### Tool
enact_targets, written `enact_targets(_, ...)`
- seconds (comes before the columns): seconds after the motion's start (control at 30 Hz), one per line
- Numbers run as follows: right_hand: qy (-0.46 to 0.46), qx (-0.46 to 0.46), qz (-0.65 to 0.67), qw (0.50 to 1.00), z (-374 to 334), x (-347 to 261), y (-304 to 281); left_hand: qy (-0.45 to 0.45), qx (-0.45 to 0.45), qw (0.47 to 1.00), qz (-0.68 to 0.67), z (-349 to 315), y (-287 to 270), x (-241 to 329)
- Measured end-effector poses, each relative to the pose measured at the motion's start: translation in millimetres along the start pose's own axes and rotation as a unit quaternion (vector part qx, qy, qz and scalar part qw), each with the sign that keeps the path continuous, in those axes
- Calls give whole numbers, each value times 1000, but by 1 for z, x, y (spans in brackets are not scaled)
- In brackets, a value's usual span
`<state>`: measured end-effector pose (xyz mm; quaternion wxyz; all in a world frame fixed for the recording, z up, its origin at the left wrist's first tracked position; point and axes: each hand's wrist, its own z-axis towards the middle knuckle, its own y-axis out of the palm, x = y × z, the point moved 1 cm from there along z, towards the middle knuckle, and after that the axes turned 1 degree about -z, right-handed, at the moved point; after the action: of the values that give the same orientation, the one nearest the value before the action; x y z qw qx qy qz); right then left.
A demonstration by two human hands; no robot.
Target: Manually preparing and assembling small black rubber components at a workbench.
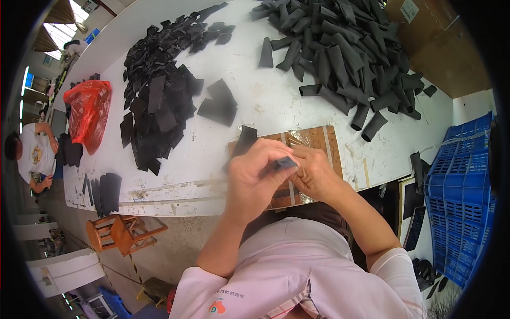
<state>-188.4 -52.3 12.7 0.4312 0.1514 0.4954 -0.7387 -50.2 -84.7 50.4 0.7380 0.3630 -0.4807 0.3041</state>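
Note:
My left hand (pixel 254 169) is closed round a small black folded piece (pixel 282 162), whose end shows between thumb and fingers. My right hand (pixel 314 169) meets it from the right, its fingers bent and pressed together at the same piece; its fingertips are partly hidden. Both hands are over a brown cardboard sheet (pixel 319 139) with clear tape strips, at the table's near edge. Another flat black piece (pixel 245 140) sticks out behind my left hand; whether it lies on the cardboard or is held I cannot tell.
On the white table (pixel 234 64) are a heap of flat black pieces (pixel 164 101), a pile of rolled black tubes (pixel 345 53) and a red plastic bag (pixel 89 109). A cardboard box (pixel 435 48) and blue crate (pixel 459 191) stand right. Wooden stool (pixel 127 234) and another person (pixel 37 154) are left.

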Motion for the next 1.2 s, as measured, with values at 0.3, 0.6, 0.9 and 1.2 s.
enact_targets(0.3, -12, 18, 17, 1000, -1, 7, 6, 22, -63, 980, 189, 7, -5, 0)
enact_targets(0.6, -24, 17, 62, 998, -8, 21, 15, 40, -76, 951, 296, 13, -3, 1)
enact_targets(0.9, 18, -79, -13, 997, 9, -2, -16, 55, 76, 991, 91, -1, 3, 13)
enact_targets(1.2, 25, -46, -37, 998, 5, -1, -3, 62, 90, 988, 111, -7, 7, 9)
